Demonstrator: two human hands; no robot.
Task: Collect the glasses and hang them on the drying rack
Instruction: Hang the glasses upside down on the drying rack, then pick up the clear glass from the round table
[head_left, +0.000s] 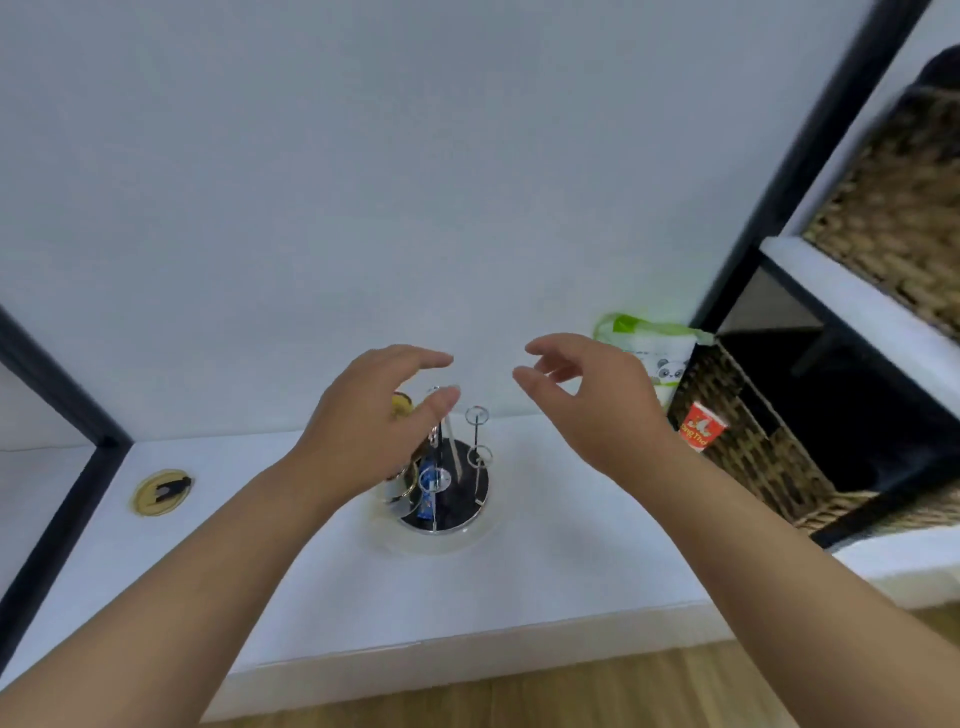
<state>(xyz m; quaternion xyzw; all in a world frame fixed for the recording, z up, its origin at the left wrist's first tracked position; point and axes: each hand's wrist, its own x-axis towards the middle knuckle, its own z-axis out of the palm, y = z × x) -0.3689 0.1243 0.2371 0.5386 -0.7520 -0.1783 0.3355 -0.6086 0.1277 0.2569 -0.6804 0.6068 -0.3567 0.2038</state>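
A white wall (415, 182) is seen filling most of the view, with a white shelf top (322, 587) running below it. To the right a dark shelving unit (852, 395) is seen, woven baskets (753, 436) tucked into it, the picture there being blurred. Both bare arms are stretched forward over the shelf top. The left hand (363, 421) is held loosely curled in front of the drying rack (447, 483), fingers and thumb apart, nothing clearly gripped. The right hand (592, 395) is raised just beside it, fingers spread and empty, well clear of the rack. The rack, a round dark base with thin metal prongs ending in loops, is stood on the shelf top against the wall. Glasses seem to be hung on its left side, half hidden behind the left hand; how many cannot be told. A green-and-white packet (654, 348) and a red paper cup (701, 423) are seen by the baskets, and a small round yellow disc (161, 491) is laid flat at the left.
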